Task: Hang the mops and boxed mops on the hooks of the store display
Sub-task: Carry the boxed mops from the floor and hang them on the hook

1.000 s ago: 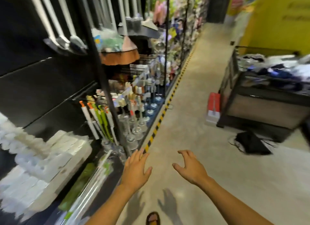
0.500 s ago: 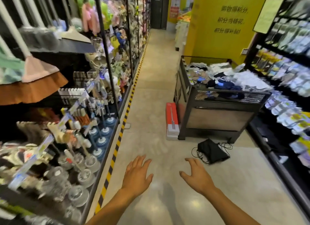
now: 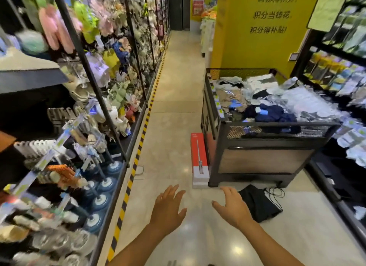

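I note the left hand (image 3: pixel 168 208) and right hand (image 3: pixel 233 208) held out above the tiled floor (image 3: pixel 174 117), fingers spread, holding and touching nothing. The red boxed mop (image 3: pixel 199 158) rests on the floor farther off, just beside the left side of a black clothing bin (image 3: pixel 263 160). Display racks (image 3: pixel 95 99) line the aisle's left.

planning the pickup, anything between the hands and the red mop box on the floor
Nothing visible: bare floor lies between the left hand, right hand and the boxed mop. The black bag lies off to the right.
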`<state>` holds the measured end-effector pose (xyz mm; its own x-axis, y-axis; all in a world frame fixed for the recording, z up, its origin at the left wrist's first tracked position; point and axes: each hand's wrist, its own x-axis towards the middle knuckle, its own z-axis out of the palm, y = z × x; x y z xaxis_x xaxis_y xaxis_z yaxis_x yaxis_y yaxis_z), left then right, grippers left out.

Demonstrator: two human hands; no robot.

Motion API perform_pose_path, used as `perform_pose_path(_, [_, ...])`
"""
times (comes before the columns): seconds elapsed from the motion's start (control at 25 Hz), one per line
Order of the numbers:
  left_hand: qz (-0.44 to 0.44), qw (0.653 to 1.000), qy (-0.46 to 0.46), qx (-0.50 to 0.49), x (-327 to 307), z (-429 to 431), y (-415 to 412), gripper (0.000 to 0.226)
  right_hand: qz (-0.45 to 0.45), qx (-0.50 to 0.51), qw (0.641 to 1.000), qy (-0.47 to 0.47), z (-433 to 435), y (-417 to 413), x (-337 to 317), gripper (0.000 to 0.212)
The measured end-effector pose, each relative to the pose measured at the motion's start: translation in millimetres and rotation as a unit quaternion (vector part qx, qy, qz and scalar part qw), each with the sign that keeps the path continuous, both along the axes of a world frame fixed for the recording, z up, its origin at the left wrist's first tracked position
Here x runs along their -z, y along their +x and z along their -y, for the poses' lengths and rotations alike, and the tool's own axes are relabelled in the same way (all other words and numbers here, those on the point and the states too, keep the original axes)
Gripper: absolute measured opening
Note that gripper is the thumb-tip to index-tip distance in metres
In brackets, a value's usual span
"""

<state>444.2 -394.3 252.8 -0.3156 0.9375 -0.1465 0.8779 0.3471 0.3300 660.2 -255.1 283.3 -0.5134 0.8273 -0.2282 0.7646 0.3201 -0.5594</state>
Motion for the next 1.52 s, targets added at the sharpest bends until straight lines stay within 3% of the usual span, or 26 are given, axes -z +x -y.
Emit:
perform_pose_path(0.36, [0.012,0.999,0.015,-0.031,17,-204,-107,0.068,-0.011,-0.035,0.999,-0.036,-221,-122,-11,0.048])
perform_pose_path(0.52, [0.038,0.999,0.001,-0.033,46,-288,-179,0.068,0.012,-0.040,0.998,-0.048,-303,-194,22,0.065])
perform_pose_path(0.72, [0.063,0.997,-0.036,0.006,101,-391,-282,0.066,0.061,0.002,0.994,-0.094,-403,-290,76,0.069])
perform_pose_path(1.0, [0.095,0.988,-0.122,0.027,208,-510,-351,0.069,0.076,0.052,0.981,-0.172,-506,-370,190,0.066])
perform_pose_path(1.4, [0.126,0.967,-0.219,0.037,438,-585,-354,0.075,0.100,0.150,0.955,-0.233,-586,-387,449,0.046])
perform_pose_path(1.52, [0.149,0.956,-0.249,0.035,507,-591,-340,0.072,0.103,0.173,0.947,-0.252,-585,-383,525,0.050])
